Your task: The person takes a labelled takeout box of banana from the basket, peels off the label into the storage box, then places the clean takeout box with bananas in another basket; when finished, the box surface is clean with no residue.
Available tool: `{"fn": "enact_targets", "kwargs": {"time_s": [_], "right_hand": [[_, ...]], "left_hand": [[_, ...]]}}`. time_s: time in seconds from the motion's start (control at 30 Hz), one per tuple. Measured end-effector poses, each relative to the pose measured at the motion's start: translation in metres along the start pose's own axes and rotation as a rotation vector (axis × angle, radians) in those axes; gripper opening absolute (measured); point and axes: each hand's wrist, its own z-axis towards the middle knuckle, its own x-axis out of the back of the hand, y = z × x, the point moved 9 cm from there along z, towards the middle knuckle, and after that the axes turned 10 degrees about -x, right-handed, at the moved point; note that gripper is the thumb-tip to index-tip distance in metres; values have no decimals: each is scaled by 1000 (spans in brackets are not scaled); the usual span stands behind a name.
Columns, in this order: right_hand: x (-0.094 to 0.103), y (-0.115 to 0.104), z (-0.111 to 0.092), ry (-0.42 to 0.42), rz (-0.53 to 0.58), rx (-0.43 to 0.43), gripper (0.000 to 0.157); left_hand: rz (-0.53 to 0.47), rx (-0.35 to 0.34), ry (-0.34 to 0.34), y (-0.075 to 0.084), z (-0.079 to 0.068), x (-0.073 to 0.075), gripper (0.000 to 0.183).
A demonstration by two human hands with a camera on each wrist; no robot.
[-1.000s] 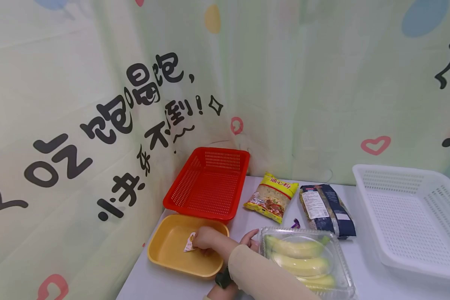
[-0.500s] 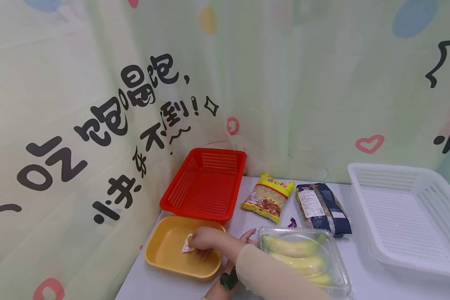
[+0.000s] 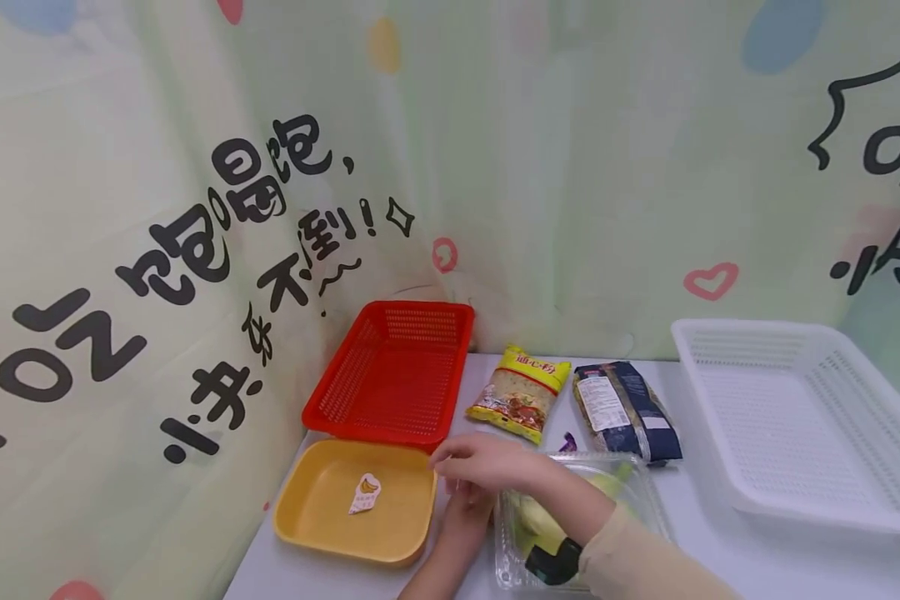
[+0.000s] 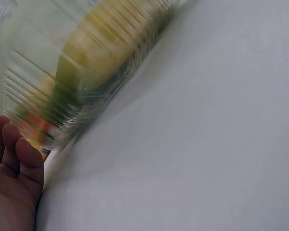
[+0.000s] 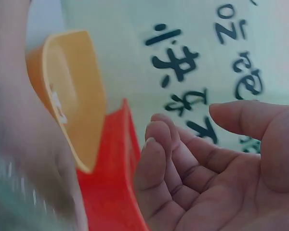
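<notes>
My right hand hovers over my left hand and the left end of a clear plastic box of bananas. Its fingers are loosely bent around nothing, as the right wrist view shows. Partly hidden beneath it, my left hand has its fingertips right at the corner of the box, fingers together. A small white label with a banana picture lies in the yellow tray, to the left of both hands. The right forearm covers part of the box.
Behind the yellow tray stands a red perforated basket. A yellow pasta packet and a dark blue packet lie at the back, with a small purple wrapper near them. A white basket is on the right.
My right hand has let go of the label in the yellow tray and moved right, above the left hand. The head view has turned slightly right.
</notes>
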Motion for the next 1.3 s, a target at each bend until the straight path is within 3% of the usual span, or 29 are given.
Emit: {"fn": "enact_targets", "kwargs": {"time_s": [0.1,0.2,0.37,0.67,1.07,1.17,1.3], "right_hand": [[25,13,-25,42,52,5,28],[50,29,-50,103,107,-22,33],[81,65,-91,212,142,-58,40],[121,146,-151,427,262,-28,43],[120,224,-170,679,236,-107,38],[114,237,-167,681,235,-124,41],[105,246,-164,632,283,-79,42]], "left_hand": [[-221,92,17,-8,-2,-4,37],[-287,128,5,-12,-2,-8,42],[-296,140,4,-15,-2,-10,43],[-311,154,17,-15,-3,-10,41],[-347,127,30,-11,-3,-9,42],[-347,125,29,-9,-4,-8,42],[-347,134,22,-7,-4,-9,41]]}}
